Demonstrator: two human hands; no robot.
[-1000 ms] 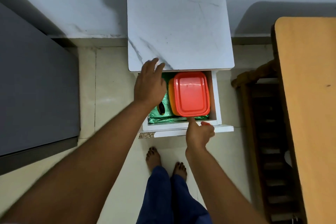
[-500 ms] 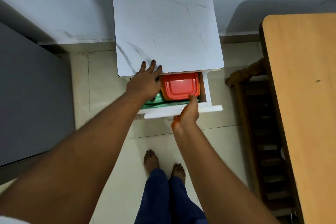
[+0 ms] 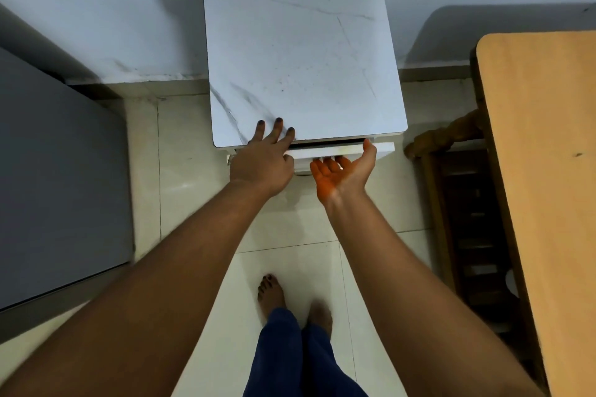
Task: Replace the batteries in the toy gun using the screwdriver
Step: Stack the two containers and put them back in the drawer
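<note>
A white marble-look cabinet (image 3: 300, 51) stands against the wall. Its drawer (image 3: 325, 151) is almost fully pushed in, with only the white front and a thin dark gap showing. My left hand (image 3: 263, 161) rests flat on the cabinet's front left edge, fingers straight on the top. My right hand (image 3: 343, 171) is palm up against the drawer front, its fingertips hidden under the front's lower edge and its thumb raised beside it. Neither hand holds anything. The toy gun, the screwdriver and the batteries are not in sight.
A wooden table (image 3: 541, 171) fills the right side, with a dark wooden chair (image 3: 464, 203) tucked beside it. A large grey surface (image 3: 54, 177) lies on the left. My bare feet (image 3: 274, 293) stand on the pale tiled floor before the cabinet.
The drawer slid from wide open to nearly closed, hiding the orange-lidded box and green lining. My right hand turned palm up against the drawer front. My left hand stayed on the cabinet's edge.
</note>
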